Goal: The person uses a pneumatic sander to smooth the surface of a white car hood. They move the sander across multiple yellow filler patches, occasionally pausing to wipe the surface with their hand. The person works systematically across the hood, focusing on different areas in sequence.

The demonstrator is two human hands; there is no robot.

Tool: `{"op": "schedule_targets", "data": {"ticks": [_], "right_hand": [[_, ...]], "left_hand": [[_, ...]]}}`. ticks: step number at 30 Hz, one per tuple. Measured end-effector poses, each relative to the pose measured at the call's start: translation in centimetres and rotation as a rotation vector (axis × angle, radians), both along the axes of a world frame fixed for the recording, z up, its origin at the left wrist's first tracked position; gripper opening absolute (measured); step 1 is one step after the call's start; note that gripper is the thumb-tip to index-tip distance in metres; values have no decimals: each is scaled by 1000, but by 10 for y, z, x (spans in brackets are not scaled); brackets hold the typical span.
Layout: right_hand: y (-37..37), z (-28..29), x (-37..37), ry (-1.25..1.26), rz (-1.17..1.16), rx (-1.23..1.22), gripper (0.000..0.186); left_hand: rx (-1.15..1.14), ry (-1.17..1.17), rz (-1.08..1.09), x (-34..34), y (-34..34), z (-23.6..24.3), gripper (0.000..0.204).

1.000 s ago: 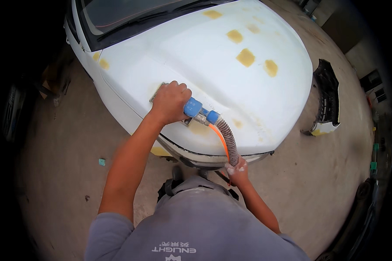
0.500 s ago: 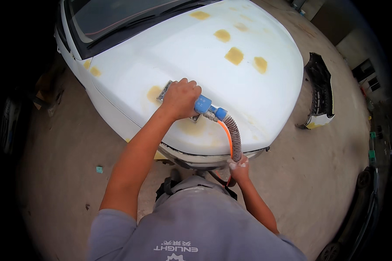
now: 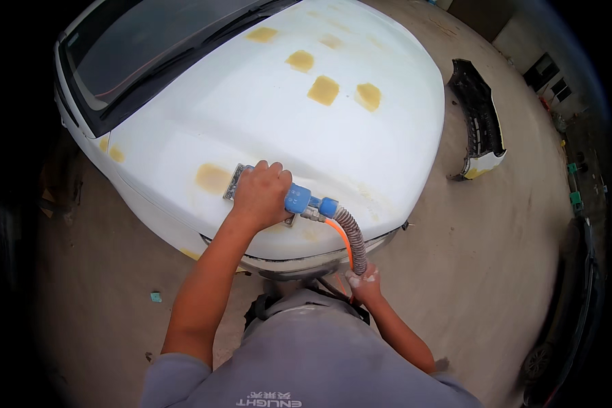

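Observation:
My left hand (image 3: 262, 197) is wrapped over the top of a blue sander (image 3: 298, 198) with a flat, rectangular pad (image 3: 233, 182). The pad lies on the white hood (image 3: 204, 146) of a car, just right of a yellowish filler patch (image 3: 213, 177). Most of the pad is hidden under my hand. From the sander's rear end a ribbed grey hose (image 3: 351, 234) and an orange air line (image 3: 340, 236) curve down towards me. Close to the hood's front edge, my right hand (image 3: 365, 283) is closed around the hose.
Several more yellow patches (image 3: 324, 90) mark the hood's far side. The windshield (image 3: 149, 47) is at upper left. A detached black bumper (image 3: 479, 119) rests on the concrete floor (image 3: 449, 272) to the right. A dark car (image 3: 557, 333) stands at lower right.
My view has shifted, so the car sits lower and further left. Against the hood, the sander has moved slightly towards me, covering more of the near patch. Both hands keep their grips.

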State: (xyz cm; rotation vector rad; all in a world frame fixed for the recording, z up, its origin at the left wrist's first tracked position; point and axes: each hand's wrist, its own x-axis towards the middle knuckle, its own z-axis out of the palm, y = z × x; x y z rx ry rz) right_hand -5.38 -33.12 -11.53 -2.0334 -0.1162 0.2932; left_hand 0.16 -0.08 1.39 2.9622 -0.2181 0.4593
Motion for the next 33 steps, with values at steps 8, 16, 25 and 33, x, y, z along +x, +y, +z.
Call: {"op": "schedule_targets", "data": {"ticks": [8,16,25,33], "right_hand": [[-57,-9,-46,183,150,-69,19],[-12,4,-1,366,340,99,33],[-55,7,-4,438,311,119,21],[-56,-2,5,387,401,1,29]], "left_hand": [[43,-104,-88,-58,-32,-26,38],[72,-115,-60,1,16,-4,37],[89,-49,-83,-17,-30,-16,40],[98,15,-66,-23,-20,-14,45]]}}
